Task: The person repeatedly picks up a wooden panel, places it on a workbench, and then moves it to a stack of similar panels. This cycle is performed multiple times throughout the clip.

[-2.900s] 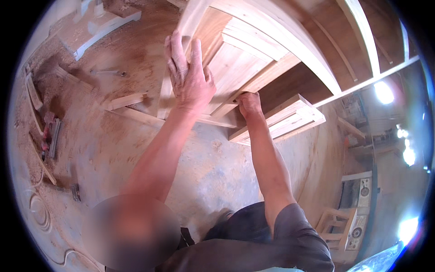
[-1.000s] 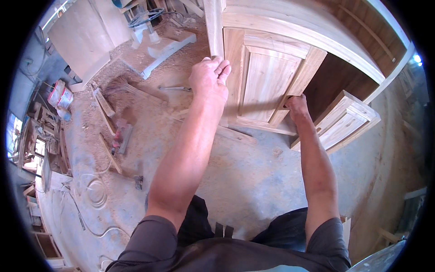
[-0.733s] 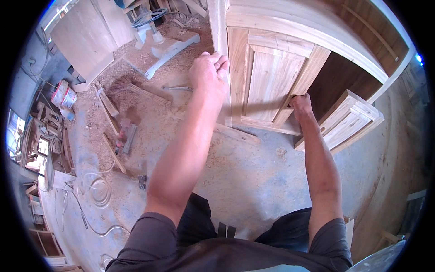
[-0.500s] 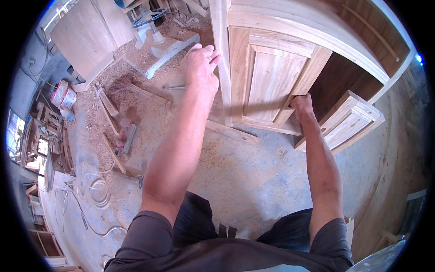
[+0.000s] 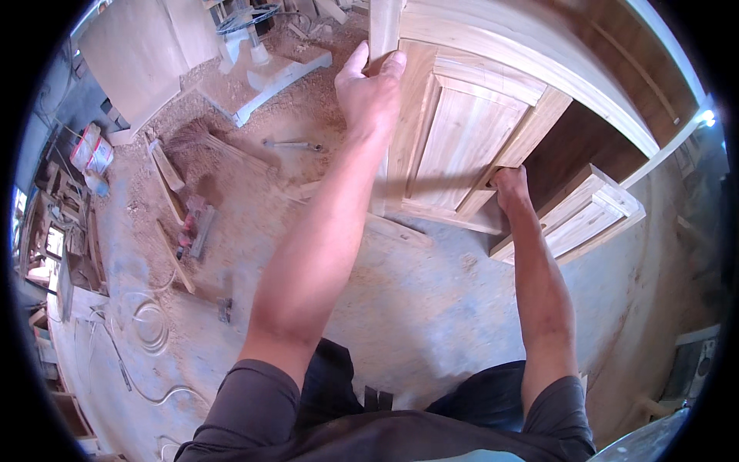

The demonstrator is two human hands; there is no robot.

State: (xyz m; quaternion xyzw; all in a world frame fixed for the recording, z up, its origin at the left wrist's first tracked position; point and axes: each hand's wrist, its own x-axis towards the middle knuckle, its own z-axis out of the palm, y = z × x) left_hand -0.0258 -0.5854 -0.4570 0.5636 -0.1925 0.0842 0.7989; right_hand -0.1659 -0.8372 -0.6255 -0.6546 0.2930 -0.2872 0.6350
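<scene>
A pale wooden cabinet (image 5: 493, 21) stands ahead of me with two panelled doors. My left hand (image 5: 372, 91) is wrapped round its left front post (image 5: 384, 31), thumb on the right side and fingers on the left. My right hand (image 5: 512, 189) grips the free edge of the left door (image 5: 471, 135) low down, its fingertips hidden behind the wood. That door stands slightly away from the frame. The right door (image 5: 589, 218) is swung out toward me, and a dark interior (image 5: 589, 142) shows between the two.
Sawdust and offcuts litter the floor at left, with a twig broom (image 5: 223, 146), wood strips (image 5: 175, 258), a red and grey power tool (image 5: 195, 223) and a coiled hose (image 5: 150, 327). A grey metal base with a handwheel (image 5: 250, 19) and plywood sheets (image 5: 138, 61) stand at far left.
My left hand has moved right and up and closed round the cabinet's post. My right hand stays on the door's edge. The view has shifted slightly.
</scene>
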